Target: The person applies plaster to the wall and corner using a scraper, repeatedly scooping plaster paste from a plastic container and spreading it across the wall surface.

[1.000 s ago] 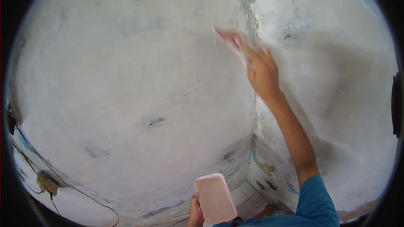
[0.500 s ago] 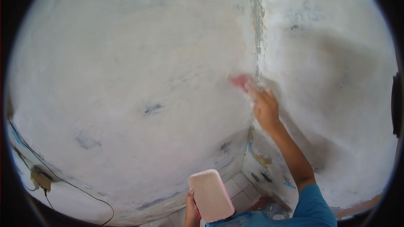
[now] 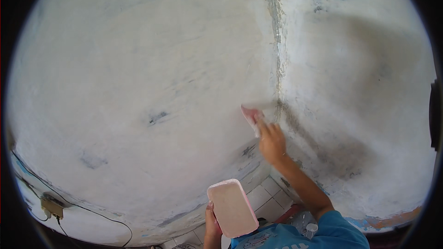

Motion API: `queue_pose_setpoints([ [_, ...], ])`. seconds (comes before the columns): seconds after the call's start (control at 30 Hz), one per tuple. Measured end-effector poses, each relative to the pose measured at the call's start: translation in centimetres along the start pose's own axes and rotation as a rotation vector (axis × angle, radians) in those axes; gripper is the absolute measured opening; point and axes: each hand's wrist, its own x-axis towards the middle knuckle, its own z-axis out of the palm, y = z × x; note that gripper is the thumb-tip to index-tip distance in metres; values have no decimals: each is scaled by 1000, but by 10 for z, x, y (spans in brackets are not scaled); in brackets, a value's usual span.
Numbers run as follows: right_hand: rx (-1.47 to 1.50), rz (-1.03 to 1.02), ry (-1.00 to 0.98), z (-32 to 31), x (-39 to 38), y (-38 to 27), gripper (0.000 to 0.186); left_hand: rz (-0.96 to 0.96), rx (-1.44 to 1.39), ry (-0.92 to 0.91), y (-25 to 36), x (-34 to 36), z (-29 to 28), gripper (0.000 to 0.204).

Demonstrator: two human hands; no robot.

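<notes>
My right hand (image 3: 272, 140) grips a pink flat spreader (image 3: 250, 115), whose blade is at the pale, patchy wall (image 3: 184, 87), just left of the cracked inside corner (image 3: 277, 46); the blade is slightly smeared by motion. Low in the view my left hand (image 3: 211, 221) holds a pink rectangular tray (image 3: 232, 206) with a beige, smooth surface, perhaps a paste, and a whitish crust along its rim. My thumb rests on the tray's left edge.
A second mottled wall (image 3: 360, 87) runs right from the corner. A beige socket box (image 3: 52, 206) with dangling cables is at lower left. Floor tiles (image 3: 270, 205) show below, with clear plastic containers (image 3: 305, 223) beside my blue-sleeved arm.
My right hand with the spreader has moved down a long way along the left of the corner, lately also leftward. My left hand and tray have shifted slightly up and left.
</notes>
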Motion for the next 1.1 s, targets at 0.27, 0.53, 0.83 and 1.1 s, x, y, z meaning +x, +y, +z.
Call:
queue_pose_setpoints([
  [0.27, -89, -161, 300, -19, 127, -5, 61, 26, 33, -27, -3, 8, -4, 62],
  [0.53, 59, -154, 51, -15, 20, 32, 63, 11, 24, -7, 4, 4, 2, 61],
  [0.83, -95, -197, 190, 20, 64, 22, 62, 17, 9, 15, -2, 12, 3, 61],
  [1.1, 82, -108, 38, 12, -27, 41, 53, -12, 23, 35, -4, 8, 0, 66],
])
